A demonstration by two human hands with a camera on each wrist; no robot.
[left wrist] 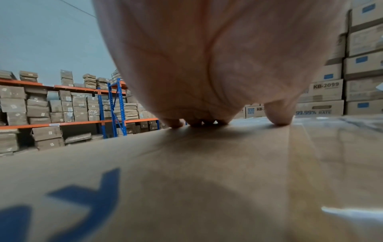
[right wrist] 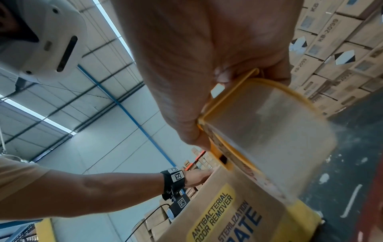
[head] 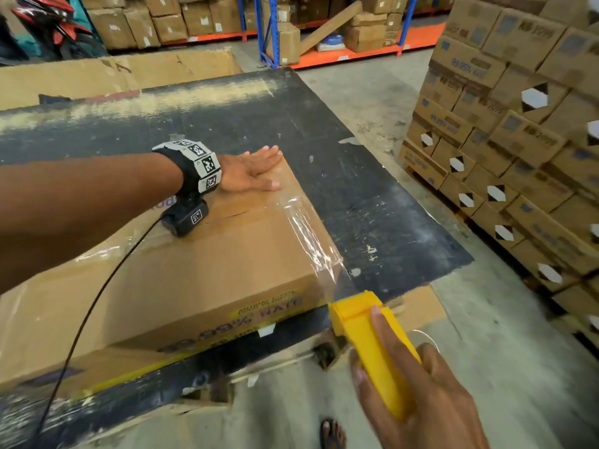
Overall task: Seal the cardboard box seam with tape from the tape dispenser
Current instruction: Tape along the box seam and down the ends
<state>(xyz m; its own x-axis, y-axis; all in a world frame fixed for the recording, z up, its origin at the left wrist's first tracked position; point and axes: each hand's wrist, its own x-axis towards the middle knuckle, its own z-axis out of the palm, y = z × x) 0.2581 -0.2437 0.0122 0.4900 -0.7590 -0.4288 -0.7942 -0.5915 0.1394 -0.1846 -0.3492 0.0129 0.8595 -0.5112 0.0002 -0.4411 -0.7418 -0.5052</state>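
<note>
A brown cardboard box (head: pixel 194 273) lies on a black table (head: pixel 372 196). Clear tape (head: pixel 311 234) runs along the box's right edge and stretches down off its near corner to a yellow tape dispenser (head: pixel 369 338). My right hand (head: pixel 418 393) grips the dispenser just below and right of that corner; in the right wrist view the dispenser (right wrist: pixel 259 124) and its tape roll show beside the box's printed side (right wrist: pixel 223 212). My left hand (head: pixel 249 170) lies flat, fingers straight, pressing the box top at its far right corner; the left wrist view shows the fingertips (left wrist: pixel 279 121) on the cardboard (left wrist: pixel 186 180).
Stacked cartons (head: pixel 518 131) stand on the floor to the right of the table. Blue and orange racking (head: pixel 324 37) full of boxes runs along the back. A flattened carton (head: pixel 113 72) lies behind the table. A black cable (head: pixel 81 325) trails from my left wrist. My sandalled foot (head: pixel 332 435) is below.
</note>
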